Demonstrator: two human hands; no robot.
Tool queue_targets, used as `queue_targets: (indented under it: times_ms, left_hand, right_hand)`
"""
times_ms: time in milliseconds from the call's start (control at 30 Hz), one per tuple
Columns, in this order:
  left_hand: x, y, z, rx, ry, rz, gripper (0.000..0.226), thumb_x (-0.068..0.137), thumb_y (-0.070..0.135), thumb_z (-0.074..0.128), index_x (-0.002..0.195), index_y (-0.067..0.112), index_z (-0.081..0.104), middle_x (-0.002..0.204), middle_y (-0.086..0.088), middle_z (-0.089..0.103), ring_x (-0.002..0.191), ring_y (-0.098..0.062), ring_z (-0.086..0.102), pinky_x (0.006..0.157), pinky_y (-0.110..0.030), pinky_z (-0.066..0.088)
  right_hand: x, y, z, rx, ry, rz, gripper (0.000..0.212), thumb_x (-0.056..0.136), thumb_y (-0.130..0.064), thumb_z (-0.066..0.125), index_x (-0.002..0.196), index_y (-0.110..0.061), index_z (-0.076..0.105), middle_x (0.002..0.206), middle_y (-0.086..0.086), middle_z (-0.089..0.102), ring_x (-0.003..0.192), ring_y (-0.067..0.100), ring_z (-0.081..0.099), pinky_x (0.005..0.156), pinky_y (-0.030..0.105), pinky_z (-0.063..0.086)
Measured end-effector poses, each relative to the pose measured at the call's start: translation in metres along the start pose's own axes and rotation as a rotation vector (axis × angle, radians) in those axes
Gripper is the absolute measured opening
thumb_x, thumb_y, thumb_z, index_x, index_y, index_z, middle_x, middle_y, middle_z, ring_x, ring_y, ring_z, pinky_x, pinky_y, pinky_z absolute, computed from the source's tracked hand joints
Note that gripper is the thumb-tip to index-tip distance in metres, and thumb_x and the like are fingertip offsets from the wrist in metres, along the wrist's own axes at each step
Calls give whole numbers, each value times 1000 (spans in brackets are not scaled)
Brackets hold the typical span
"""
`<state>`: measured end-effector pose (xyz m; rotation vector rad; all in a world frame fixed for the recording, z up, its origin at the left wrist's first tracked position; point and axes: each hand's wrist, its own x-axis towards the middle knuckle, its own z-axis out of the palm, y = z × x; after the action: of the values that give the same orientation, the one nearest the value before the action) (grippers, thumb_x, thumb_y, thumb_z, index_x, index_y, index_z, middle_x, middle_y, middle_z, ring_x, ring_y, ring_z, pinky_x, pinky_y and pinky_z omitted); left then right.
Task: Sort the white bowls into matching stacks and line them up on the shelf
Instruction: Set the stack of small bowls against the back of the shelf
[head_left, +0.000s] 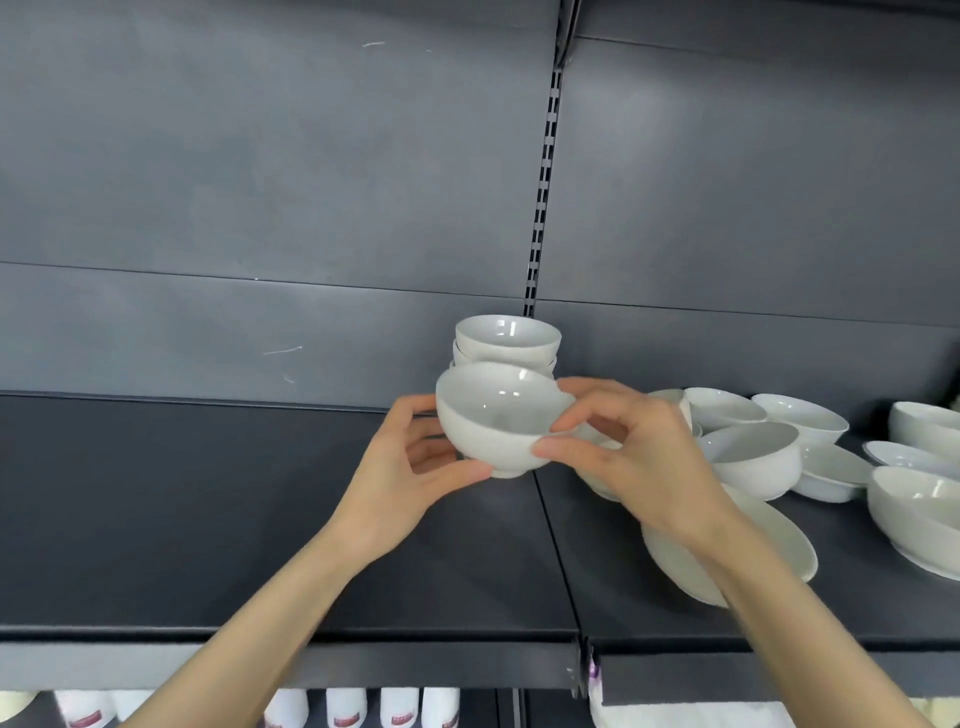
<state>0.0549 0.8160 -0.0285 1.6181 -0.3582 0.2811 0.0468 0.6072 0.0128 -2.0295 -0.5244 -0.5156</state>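
Both hands hold one small white footed bowl (493, 423) above the dark shelf (208, 509), tilted toward me. My left hand (405, 467) cups its left side and base. My right hand (623, 447) pinches its right rim. Right behind it, a stack of matching small bowls (508, 343) stands at the back of the shelf near the seam. To the right lie unsorted white bowls: a deep one (753, 457), shallow ones (800, 413), and a large shallow bowl (779, 540) partly hidden under my right forearm.
More white bowls (919, 499) crowd the shelf's right end. A slotted upright (543, 192) splits the grey back panel. The shelf's front lip (311, 660) runs below my arms, with white bottles (343, 709) on the level beneath.
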Motion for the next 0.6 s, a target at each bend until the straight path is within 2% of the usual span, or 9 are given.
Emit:
queue_targets:
  times_ms: [133,267,367,533,600]
  left_hand:
    - [33,18,-2,0,36,105,57,72,3,79,116,24,50,111,-3,66,98,-11,68,89,-20,53]
    - [70,28,-3,-36,11,170,58,73,3,78,120,20,48,113,-4,65,100,-10,67,88,-20,53]
    - [96,28,-4,-34,-4,221,53,74,3,77,112,26,49,111,-1,65,98,-8,67,88,-21,53]
    - [130,17,-5,2,-18,248,53,76,7,77,117,23,47,115,0,64,107,-7,62,92,-20,51]
    - [137,10,-4,29,-28,234,55,77,10,77,120,24,46,116,4,64,109,1,59,89,-12,46]
  right_hand:
    - [34,-11,-8,22,23,-67,13,69,-19,82,69,-23,69,111,-8,64,117,6,57,100,39,45]
    - [65,-17,-17,27,55,-82,11,71,-20,80,71,-21,69,116,-8,62,96,23,66,89,35,54]
    - [86,-15,-20,-7,87,-120,11,72,-17,80,73,-19,69,120,2,63,99,12,67,90,26,54]
    - [114,-2,-17,-48,124,-136,14,72,-16,80,71,-22,68,114,1,62,104,17,65,93,34,53]
    - [122,5,-16,-66,119,-131,14,73,-15,80,71,-21,67,112,0,62,102,18,65,93,33,53]
